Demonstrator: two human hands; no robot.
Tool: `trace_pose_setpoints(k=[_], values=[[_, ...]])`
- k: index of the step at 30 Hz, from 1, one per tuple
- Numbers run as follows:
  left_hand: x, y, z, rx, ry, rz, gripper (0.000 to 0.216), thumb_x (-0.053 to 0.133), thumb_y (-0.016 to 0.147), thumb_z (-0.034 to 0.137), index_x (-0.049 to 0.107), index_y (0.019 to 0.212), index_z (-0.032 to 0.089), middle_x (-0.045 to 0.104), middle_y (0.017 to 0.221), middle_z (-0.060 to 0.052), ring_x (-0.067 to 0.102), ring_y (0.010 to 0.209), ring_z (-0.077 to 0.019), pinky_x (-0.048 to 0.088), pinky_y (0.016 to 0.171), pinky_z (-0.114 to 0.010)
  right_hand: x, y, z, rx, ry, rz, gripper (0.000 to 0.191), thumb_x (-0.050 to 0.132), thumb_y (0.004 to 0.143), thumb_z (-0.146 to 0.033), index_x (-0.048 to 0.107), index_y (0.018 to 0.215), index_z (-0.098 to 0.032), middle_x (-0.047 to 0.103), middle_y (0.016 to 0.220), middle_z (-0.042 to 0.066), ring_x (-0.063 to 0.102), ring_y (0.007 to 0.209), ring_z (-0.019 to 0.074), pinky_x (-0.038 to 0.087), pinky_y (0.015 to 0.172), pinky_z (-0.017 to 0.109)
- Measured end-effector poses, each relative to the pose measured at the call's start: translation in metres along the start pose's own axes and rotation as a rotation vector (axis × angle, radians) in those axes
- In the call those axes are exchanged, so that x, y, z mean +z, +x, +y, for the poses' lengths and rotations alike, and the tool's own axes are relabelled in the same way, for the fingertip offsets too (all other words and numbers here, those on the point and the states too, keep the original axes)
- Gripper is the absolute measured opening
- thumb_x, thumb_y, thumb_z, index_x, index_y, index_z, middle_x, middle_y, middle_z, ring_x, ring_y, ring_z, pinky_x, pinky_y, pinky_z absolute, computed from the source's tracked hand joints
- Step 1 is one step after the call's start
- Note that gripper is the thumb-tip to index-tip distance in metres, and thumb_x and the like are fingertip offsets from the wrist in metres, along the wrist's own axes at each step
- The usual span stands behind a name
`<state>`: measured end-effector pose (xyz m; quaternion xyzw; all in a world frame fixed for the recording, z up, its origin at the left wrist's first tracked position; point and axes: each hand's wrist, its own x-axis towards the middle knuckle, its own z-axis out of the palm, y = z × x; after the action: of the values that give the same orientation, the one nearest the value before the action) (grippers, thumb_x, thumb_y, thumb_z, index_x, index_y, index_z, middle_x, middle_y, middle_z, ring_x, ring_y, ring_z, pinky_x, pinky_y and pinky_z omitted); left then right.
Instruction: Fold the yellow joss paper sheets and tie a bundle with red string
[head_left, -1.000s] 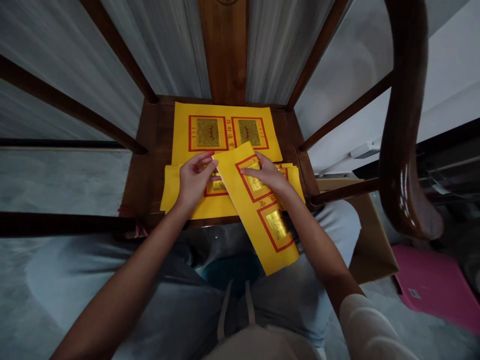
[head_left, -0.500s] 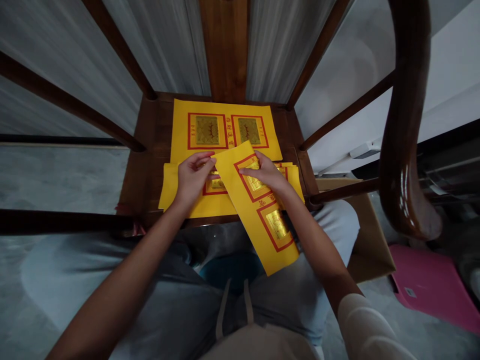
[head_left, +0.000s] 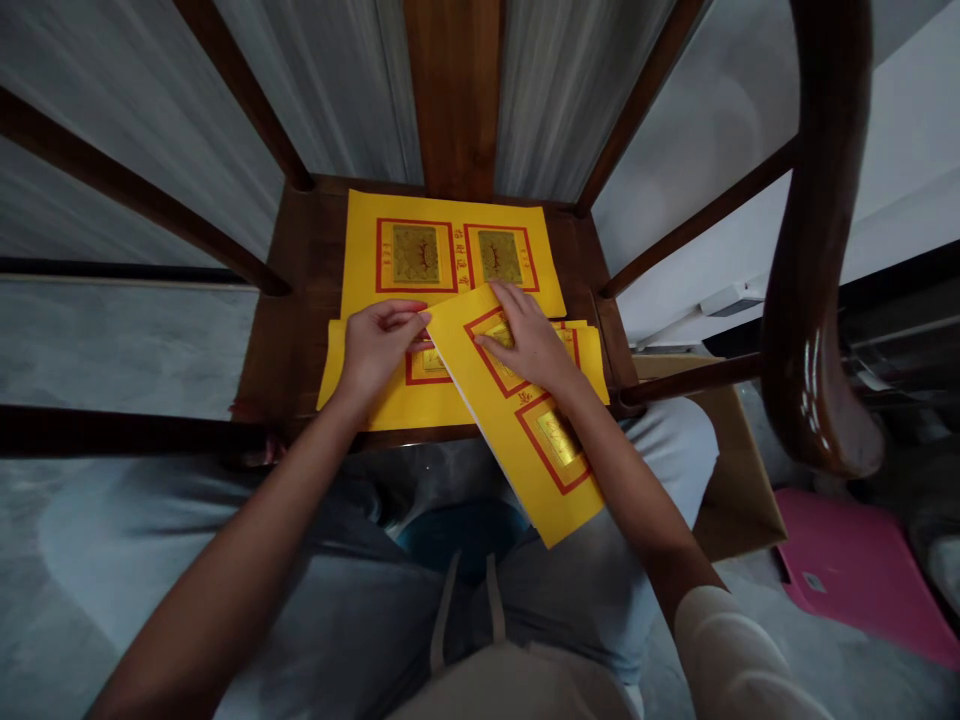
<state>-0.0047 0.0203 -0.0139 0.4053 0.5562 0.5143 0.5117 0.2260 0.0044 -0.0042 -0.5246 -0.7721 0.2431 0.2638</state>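
Observation:
A folded sheet of yellow joss paper (head_left: pixel 487 400), with red-bordered gold foil squares, slants from my hands down toward my right leg. Its upper left corner is pinched between the thumb and fingers of my left hand (head_left: pixel 381 345). My right hand (head_left: pixel 534 345) lies across its upper part, thumb over the printed face and fingers along the far edge. Beneath it, more yellow joss paper (head_left: pixel 390 408) lies on the chair seat, partly covered by my hands. Farther back, a flat joss paper sheet (head_left: pixel 360 250) shows two gold squares.
The dark wooden chair seat (head_left: pixel 296 300) bears the papers, with slats at the back and a curved armrest (head_left: pixel 817 250) at right. A cardboard box (head_left: pixel 739 480) and a pink plastic item (head_left: pixel 862 570) stand on the floor to the right.
My right hand has shifted its fingers up and forward over the paper's upper edge. The curled right side of the held paper looks flatter. My left hand keeps its pinch.

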Motion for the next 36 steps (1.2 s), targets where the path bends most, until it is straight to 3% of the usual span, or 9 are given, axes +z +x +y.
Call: trace_pose_setpoints(k=[3, 6, 11, 15, 27, 36], values=[[-0.002, 0.0, -0.001, 0.014, 0.029, 0.003, 0.022, 0.09, 0.072, 0.025, 0.08, 0.088, 0.015, 0.078, 0.083, -0.007, 0.076, 0.073, -0.0203, 0.07, 0.069, -0.034, 0.002, -0.001, -0.001, -0.112, -0.084, -0.143, 0.082, 0.038, 0.105, -0.069, 0.026, 0.17, -0.022, 0.021, 0.18, 0.009, 0.014, 0.168, 0.0279, 0.017, 0.137, 0.051], [-0.004, 0.001, -0.001, 0.007, 0.07, -0.009, 0.023, 0.092, 0.072, 0.027, 0.08, 0.086, 0.015, 0.078, 0.082, -0.008, 0.076, 0.068, -0.0203, 0.071, 0.069, -0.036, 0.008, -0.002, 0.002, -0.13, -0.139, -0.204, 0.079, 0.032, 0.107, -0.068, 0.026, 0.171, -0.023, 0.018, 0.18, 0.008, 0.009, 0.169, 0.0252, 0.014, 0.137, 0.052], [-0.005, 0.002, 0.0, -0.041, 0.083, -0.022, 0.018, 0.089, 0.075, 0.023, 0.08, 0.087, 0.014, 0.078, 0.079, -0.009, 0.074, 0.061, -0.0188, 0.07, 0.067, -0.035, 0.015, -0.002, 0.006, -0.132, -0.223, -0.189, 0.075, 0.03, 0.108, -0.066, 0.027, 0.17, -0.026, 0.011, 0.181, 0.007, 0.005, 0.169, 0.024, 0.011, 0.137, 0.053], [-0.005, 0.004, 0.0, -0.048, 0.081, -0.026, 0.013, 0.088, 0.077, 0.017, 0.08, 0.085, 0.013, 0.077, 0.075, -0.008, 0.072, 0.057, -0.0168, 0.068, 0.063, -0.031, 0.018, -0.002, 0.008, -0.13, -0.254, -0.175, 0.073, 0.034, 0.108, -0.064, 0.031, 0.169, -0.023, 0.017, 0.18, 0.009, 0.009, 0.169, 0.0258, 0.011, 0.137, 0.054], [-0.008, 0.006, -0.001, -0.033, 0.067, -0.06, 0.018, 0.091, 0.072, 0.021, 0.081, 0.086, 0.015, 0.077, 0.074, -0.006, 0.072, 0.055, -0.0144, 0.066, 0.057, -0.024, 0.019, -0.001, 0.01, -0.115, -0.251, -0.191, 0.077, 0.037, 0.107, -0.065, 0.03, 0.169, -0.021, 0.015, 0.18, 0.011, 0.011, 0.169, 0.0283, 0.013, 0.137, 0.054], [-0.012, 0.013, -0.003, -0.072, 0.108, -0.054, 0.015, 0.088, 0.076, 0.018, 0.079, 0.086, 0.012, 0.076, 0.08, -0.012, 0.074, 0.063, -0.0207, 0.068, 0.069, -0.037, 0.03, -0.002, 0.011, -0.108, -0.28, -0.169, 0.076, 0.034, 0.107, -0.065, 0.03, 0.169, -0.022, 0.017, 0.18, 0.009, 0.008, 0.169, 0.031, 0.007, 0.137, 0.059]])
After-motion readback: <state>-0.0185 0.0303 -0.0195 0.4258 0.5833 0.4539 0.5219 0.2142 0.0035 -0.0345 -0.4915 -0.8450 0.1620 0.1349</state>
